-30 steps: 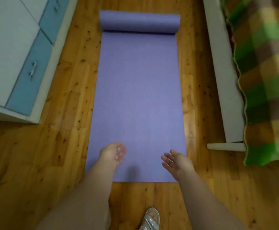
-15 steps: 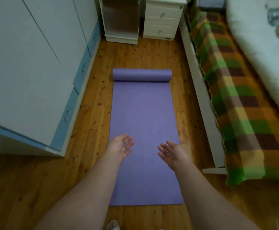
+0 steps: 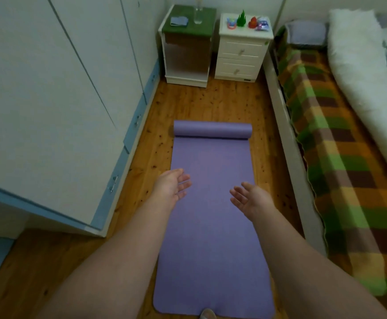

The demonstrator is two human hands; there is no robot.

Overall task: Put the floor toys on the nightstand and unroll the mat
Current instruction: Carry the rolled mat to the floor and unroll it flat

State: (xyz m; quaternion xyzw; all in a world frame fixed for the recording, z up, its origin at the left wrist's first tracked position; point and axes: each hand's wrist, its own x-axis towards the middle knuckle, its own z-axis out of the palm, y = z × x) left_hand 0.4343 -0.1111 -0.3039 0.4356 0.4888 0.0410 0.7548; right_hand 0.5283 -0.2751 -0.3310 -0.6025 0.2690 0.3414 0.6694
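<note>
the purple mat (image 3: 211, 215) lies flat along the wooden floor (image 3: 211, 104), running from 6 o'clock up toward 12 o'clock, and its far end is a roll (image 3: 212, 130) not yet opened out. both hands hang above the flat part, apart from each other. the left hand (image 3: 171, 185), at about 10 o'clock from the mat's middle, has its fingers (image 3: 184, 179) loosely spread and holds nothing. the right hand (image 3: 249, 198), at about 2 o'clock, is the same, fingers (image 3: 236, 194) wide and bare. the toys (image 3: 253, 22) stand on the tabletop of the white nightstand (image 3: 239, 54) at 12 o'clock; there seem to be four, though they are small and blurred. a bed (image 3: 349, 169) runs along 3 o'clock.
</note>
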